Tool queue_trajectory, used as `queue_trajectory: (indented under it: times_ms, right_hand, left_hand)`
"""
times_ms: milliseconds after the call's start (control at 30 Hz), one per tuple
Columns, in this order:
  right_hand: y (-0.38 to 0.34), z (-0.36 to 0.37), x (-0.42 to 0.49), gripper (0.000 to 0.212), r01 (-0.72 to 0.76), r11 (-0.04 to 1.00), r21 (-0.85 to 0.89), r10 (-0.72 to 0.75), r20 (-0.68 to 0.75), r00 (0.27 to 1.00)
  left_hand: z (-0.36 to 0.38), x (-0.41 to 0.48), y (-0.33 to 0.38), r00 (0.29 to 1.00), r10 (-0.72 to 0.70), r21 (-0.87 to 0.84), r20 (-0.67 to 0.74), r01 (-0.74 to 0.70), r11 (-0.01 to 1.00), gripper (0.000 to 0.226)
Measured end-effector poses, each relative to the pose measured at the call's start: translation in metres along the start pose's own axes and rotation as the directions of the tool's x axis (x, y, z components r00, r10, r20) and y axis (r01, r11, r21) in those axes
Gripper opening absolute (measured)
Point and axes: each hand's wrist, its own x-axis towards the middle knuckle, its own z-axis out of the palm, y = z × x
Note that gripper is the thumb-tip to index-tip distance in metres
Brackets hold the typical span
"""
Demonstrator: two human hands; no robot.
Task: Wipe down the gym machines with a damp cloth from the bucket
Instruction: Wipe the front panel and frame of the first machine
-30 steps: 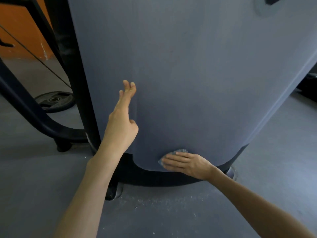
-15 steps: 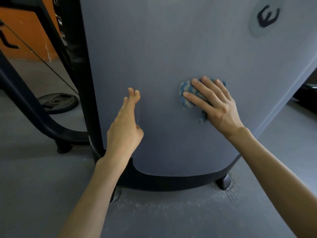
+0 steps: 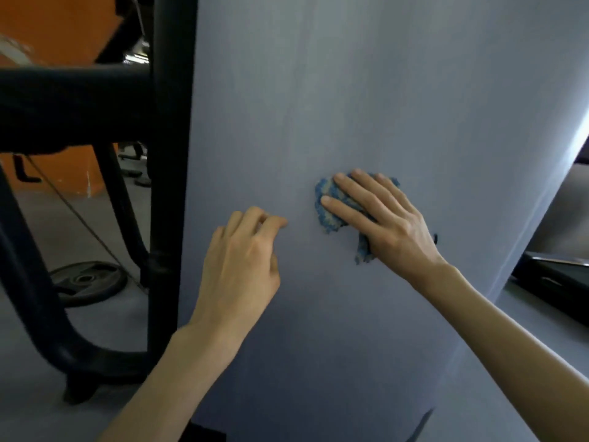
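cloth [image 3: 328, 215] looks soft, floppy, so palm it flat | right hand [image 3: 389, 224] spread flat on it | left hand [image 3: 242, 266] loosely curled, empty

A grey floor [image 3: 38, 419] is seen on both sides of the machine [image 3: 382, 90]. On the left, a black weight plate [image 3: 86, 282] is laid flat on it, behind the frame's curved tube [image 3: 44, 314] and near the upright post [image 3: 165, 186]. The tube is borne on a dark foot [image 3: 79, 390] set on the floor below the bend. A thin cable [image 3: 79, 212] is drawn slantwise down towards the floor just beside the weight plate; its end is hidden by the post. Farther back, by the orange wall [image 3: 63, 43], blurred legs [image 3: 137, 177] of other equipment are stood on the floor. On the right, a low black object [image 3: 557, 288] is set on the floor near the machine; what it is cannot be told.
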Motion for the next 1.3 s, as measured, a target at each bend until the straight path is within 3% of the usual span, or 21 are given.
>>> queue_trajectory:
  times_ms: [200,433,733,800,967,1167,1233,1300]
  right_hand:
    - [0.076,-0.035,0.085,0.044,-0.034,0.999,0.005,0.034,-0.003,0.999]
    - [0.165,-0.080,0.167,0.046,0.046,0.997,-0.059,-0.046,0.005,0.999]
    - [0.291,-0.152,0.260,0.048,-0.201,0.979,0.014,0.201,0.049,0.978]
    - [0.307,-0.166,0.267,0.048,-0.307,0.949,0.075,0.301,0.085,0.950]
    - [0.310,-0.180,0.277,0.055,-0.367,0.920,0.141,0.341,0.175,0.923]
    - [0.316,-0.168,0.275,0.063,-0.281,0.946,0.160,0.267,0.103,0.958]
    - [0.332,-0.171,0.262,0.053,-0.428,0.878,0.214,0.438,0.001,0.899]
    - [0.342,-0.169,0.252,0.040,-0.596,0.753,0.280,0.645,-0.133,0.753]
  left_hand:
    - [-0.070,0.119,0.015,0.985,0.171,-0.023,-0.001,-0.171,0.985,0.045]
    - [-0.148,0.243,0.070,0.971,0.240,-0.139,-0.010,-0.240,0.961,0.045]
    - [-0.227,0.396,0.138,0.963,0.261,-0.194,0.072,-0.243,0.950,0.041]
    - [-0.235,0.413,0.145,0.945,0.301,-0.186,0.126,-0.275,0.943,0.042]
    - [-0.252,0.446,0.155,0.874,0.396,-0.200,0.283,-0.350,0.915,0.048]
    - [-0.252,0.459,0.164,0.908,0.322,-0.196,0.267,-0.276,0.941,0.049]
    - [-0.246,0.461,0.174,0.919,0.308,-0.173,0.245,-0.271,0.947,0.053]
    - [-0.238,0.461,0.190,0.921,0.326,-0.163,0.215,-0.296,0.941,0.053]
